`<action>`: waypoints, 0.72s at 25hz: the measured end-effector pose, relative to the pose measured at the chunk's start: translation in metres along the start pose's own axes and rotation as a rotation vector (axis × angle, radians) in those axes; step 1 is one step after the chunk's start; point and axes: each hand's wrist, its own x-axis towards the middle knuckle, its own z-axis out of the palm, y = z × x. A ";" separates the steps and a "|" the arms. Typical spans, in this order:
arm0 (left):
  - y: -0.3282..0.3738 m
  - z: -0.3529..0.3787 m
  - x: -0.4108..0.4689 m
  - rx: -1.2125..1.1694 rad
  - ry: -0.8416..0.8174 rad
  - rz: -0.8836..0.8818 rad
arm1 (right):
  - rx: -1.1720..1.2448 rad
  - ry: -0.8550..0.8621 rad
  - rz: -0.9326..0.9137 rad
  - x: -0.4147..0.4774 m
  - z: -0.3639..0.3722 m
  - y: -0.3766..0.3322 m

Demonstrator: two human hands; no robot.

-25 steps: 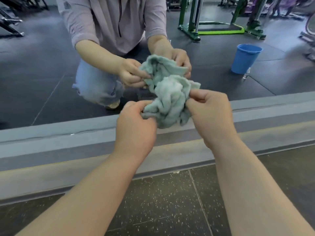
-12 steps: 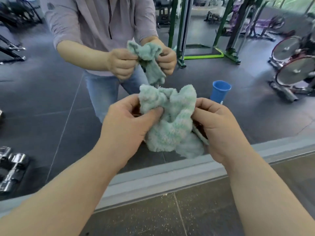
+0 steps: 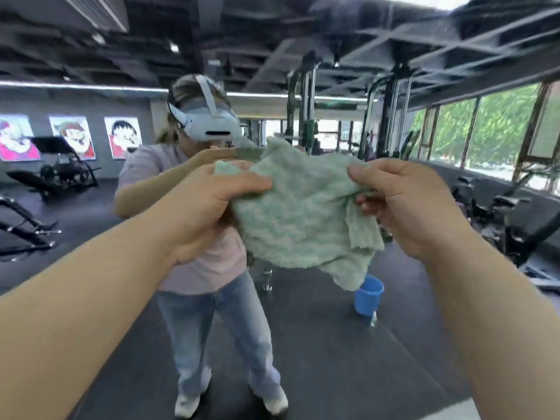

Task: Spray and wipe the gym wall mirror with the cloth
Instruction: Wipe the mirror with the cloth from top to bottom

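Observation:
A pale green fluffy cloth (image 3: 298,213) hangs spread out between my two hands at chest height, right in front of the wall mirror (image 3: 318,344). My left hand (image 3: 206,207) grips its upper left edge, thumb on top. My right hand (image 3: 406,201) pinches the upper right edge between thumb and fingers. A loose corner of the cloth droops at the lower right. The mirror fills nearly the whole view and reflects a standing person holding the same cloth. No spray bottle can be made out for certain.
Reflected in the mirror are a blue bucket (image 3: 369,295) on the dark floor with a small clear item beside it, weight racks (image 3: 306,116), benches (image 3: 60,171) at the left and windows (image 3: 485,125) at the right. The mirror's pale bottom frame (image 3: 457,410) shows at lower right.
The view has risen from the mirror's base to a standing height. My hands have lifted the cloth and pulled it from a bunched wad into a spread sheet.

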 end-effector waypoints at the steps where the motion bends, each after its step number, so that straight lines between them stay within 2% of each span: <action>1: 0.014 0.009 0.014 0.089 0.027 0.019 | -0.076 0.000 -0.061 0.016 -0.010 -0.017; 5: 0.056 0.048 0.072 0.326 0.250 0.185 | -0.194 0.000 -0.293 0.085 -0.046 -0.059; 7: 0.069 0.066 0.108 0.511 0.419 0.324 | -0.111 0.021 -0.369 0.129 -0.063 -0.074; 9: 0.084 0.080 0.138 0.736 0.602 0.471 | -0.077 0.136 -0.477 0.166 -0.068 -0.080; 11: 0.100 0.090 0.170 0.816 0.723 0.630 | -0.244 0.245 -0.755 0.192 -0.060 -0.084; 13: 0.120 0.097 0.199 0.855 0.798 0.777 | -0.443 0.123 -0.978 0.206 -0.044 -0.076; 15: 0.134 0.102 0.221 0.964 0.826 0.870 | -0.778 -0.042 -1.005 0.217 -0.025 -0.058; 18: 0.143 0.100 0.243 1.178 0.734 1.076 | -1.063 0.160 -1.157 0.244 -0.013 -0.053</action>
